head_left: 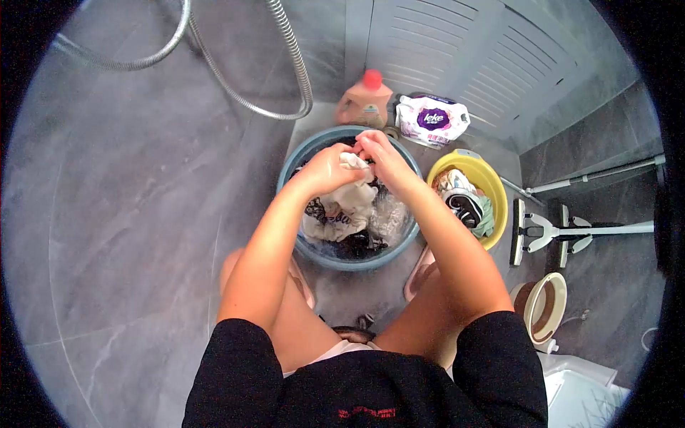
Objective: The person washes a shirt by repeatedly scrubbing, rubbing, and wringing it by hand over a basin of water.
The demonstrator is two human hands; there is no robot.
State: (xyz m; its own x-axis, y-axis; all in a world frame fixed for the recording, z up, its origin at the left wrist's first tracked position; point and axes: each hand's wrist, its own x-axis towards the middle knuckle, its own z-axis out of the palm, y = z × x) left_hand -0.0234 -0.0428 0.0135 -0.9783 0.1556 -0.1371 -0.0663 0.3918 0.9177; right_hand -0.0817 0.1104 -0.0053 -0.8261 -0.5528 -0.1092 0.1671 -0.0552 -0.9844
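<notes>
Between my legs stands a blue basin (287, 235) with wet laundry and water in it. Both of my hands are over its far half, close together. My left hand (327, 171) is closed on a cream garment (353, 203) with dark lettering, which hangs down into the basin. My right hand (385, 160) is bent round the same garment's upper end, its fingers meeting those of my left hand. Black clothes (360, 246) and a pale, sudsy-looking patch lie around the garment. What is under the laundry is hidden.
A yellow basin (501, 214) of clothes is to the right. Behind stand a red-capped bottle (365, 103) and a white leke pack (432, 121). A shower hose (292, 50) hangs at upper left; mops (546, 232) and a beige-rimmed bucket (531, 314) are at right.
</notes>
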